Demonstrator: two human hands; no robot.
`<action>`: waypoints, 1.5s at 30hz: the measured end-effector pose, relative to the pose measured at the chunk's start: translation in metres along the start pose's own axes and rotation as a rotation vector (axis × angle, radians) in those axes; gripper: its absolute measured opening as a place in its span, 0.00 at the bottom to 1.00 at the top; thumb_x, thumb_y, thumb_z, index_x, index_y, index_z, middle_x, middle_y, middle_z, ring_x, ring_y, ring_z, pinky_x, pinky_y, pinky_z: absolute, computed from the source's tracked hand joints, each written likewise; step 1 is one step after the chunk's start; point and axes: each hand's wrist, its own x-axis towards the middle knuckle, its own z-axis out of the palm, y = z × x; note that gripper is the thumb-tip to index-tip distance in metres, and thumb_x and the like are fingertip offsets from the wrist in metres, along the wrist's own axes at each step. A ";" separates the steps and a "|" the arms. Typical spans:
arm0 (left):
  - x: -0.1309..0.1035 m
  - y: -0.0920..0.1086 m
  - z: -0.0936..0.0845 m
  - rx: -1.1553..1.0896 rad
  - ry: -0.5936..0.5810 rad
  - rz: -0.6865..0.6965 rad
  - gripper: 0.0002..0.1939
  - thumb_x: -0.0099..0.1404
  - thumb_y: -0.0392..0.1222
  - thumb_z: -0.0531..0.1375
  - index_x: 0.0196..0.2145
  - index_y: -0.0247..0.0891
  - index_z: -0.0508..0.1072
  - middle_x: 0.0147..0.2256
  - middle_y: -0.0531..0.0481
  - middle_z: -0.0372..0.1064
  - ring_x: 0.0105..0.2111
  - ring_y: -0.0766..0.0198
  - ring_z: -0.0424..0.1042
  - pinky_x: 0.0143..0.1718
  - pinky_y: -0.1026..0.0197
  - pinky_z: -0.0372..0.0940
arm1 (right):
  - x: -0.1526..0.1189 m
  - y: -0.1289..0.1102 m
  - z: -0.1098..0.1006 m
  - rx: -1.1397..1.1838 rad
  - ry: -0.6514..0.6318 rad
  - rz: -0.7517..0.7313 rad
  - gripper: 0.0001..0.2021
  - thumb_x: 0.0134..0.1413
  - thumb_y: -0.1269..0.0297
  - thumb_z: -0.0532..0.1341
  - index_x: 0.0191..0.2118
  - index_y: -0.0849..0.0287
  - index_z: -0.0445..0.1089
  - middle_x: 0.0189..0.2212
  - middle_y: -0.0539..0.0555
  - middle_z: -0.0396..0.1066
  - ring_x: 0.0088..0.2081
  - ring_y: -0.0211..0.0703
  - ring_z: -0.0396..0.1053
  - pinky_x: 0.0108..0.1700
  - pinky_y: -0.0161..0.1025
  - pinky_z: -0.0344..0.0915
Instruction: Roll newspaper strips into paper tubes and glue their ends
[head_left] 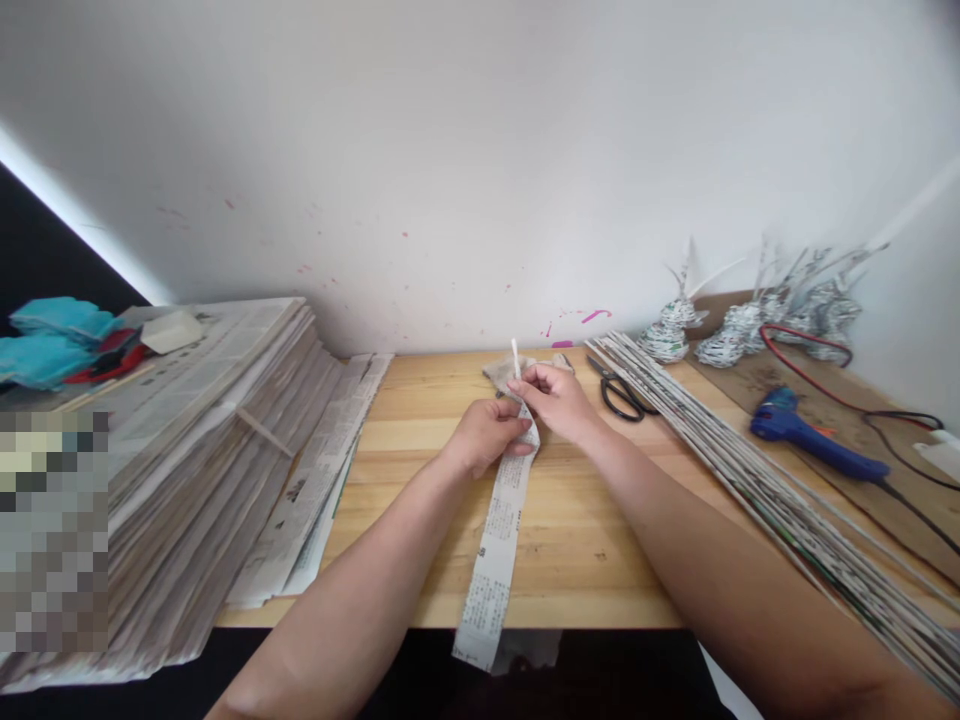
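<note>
A long newspaper strip (501,540) lies down the middle of the wooden table, its near end hanging over the front edge. At its far end the paper is curled into a thin tube, whose white tip (515,352) sticks up past my fingers. My left hand (491,432) grips the strip from the left, fingers bent around the curled part. From the right, my right hand (553,395) pinches the rolled end between thumb and fingers. Just behind both hands lies a crumpled greyish cloth (501,372), partly hidden by them.
Stacked newspapers (225,440) rise on the left, with blue packets (64,325) on top. To the right are black scissors (622,393), a bundle of rolled paper sticks (735,470), a blue glue gun (817,440) with cables, and woven paper figures (667,330) by the wall.
</note>
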 end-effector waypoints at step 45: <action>-0.001 -0.005 -0.002 0.147 -0.163 0.001 0.16 0.51 0.45 0.69 0.34 0.30 0.77 0.31 0.43 0.76 0.32 0.61 0.76 0.33 0.63 0.69 | 0.000 0.002 0.005 0.207 0.055 0.140 0.21 0.51 0.41 0.60 0.27 0.57 0.62 0.19 0.45 0.58 0.21 0.34 0.54 0.24 0.35 0.52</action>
